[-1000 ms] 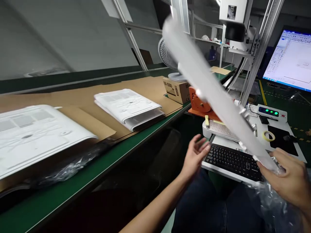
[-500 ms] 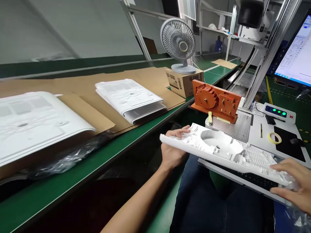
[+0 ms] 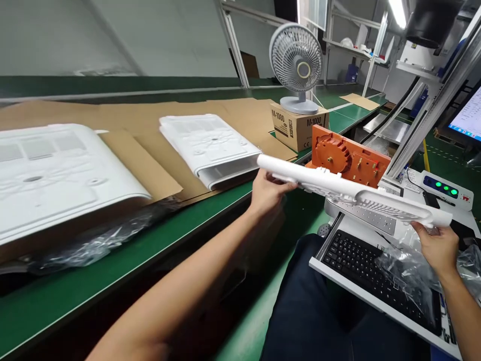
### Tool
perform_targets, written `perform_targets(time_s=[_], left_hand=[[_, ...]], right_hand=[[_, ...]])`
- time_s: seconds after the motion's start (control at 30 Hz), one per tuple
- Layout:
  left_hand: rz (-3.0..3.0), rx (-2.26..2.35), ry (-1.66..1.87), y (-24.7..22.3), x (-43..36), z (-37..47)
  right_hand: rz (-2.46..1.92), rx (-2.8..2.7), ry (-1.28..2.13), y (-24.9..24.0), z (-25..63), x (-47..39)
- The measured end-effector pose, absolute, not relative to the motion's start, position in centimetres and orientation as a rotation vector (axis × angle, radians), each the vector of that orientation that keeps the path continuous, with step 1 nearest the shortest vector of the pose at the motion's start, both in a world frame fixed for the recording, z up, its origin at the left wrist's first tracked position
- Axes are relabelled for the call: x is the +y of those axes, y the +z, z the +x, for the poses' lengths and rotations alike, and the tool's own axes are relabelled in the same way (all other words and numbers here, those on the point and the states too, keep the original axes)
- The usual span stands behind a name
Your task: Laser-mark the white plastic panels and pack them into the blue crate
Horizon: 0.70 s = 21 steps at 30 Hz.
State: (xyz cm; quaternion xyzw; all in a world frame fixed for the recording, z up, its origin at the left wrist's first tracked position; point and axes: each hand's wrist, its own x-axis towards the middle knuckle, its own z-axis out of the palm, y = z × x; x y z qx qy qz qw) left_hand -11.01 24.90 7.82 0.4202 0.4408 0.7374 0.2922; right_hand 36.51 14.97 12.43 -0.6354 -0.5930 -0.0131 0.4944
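Both hands hold up a long white moulded plastic panel (image 3: 338,186), its smooth edge toward me and its ribbed side facing down and away. My left hand (image 3: 268,190) grips the left end from below, thumb along the underside. At the other end, my right hand (image 3: 438,245) pinches the lower edge. Clear plastic film (image 3: 408,271) hangs beside my right hand, over the black keyboard (image 3: 356,255) on a pull-out tray. Behind the panel stands an orange fixture (image 3: 351,155) with a round toothed part, its lower portion hidden.
White plastic covers (image 3: 214,143) and a larger white cover (image 3: 48,175) lie on cardboard (image 3: 150,160) along the green bench (image 3: 180,220). A grey fan (image 3: 296,62) stands on a carton (image 3: 300,128). Right are a metal post (image 3: 432,100), a box with green lights (image 3: 445,188) and a monitor (image 3: 468,115).
The panel has been raised and tipped, so its detailed inner face no longer shows. Both hands rose with it; the right hand's grip closed on the edge. The keyboard came into view.
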Motion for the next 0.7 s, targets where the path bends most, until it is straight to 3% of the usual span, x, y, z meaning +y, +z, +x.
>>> perform_targets(time_s=[0.33, 0.7], left_hand=[[1.155, 1.209, 1.839, 9.6, 40.3, -13.5], [1.178, 1.241, 1.856, 8.9, 46.0, -14.6]], right_hand=[[-1.753, -1.44, 0.044, 12.3, 31.6, 25.2], [-1.782, -1.436, 0.075, 10.9, 30.2, 30.7]])
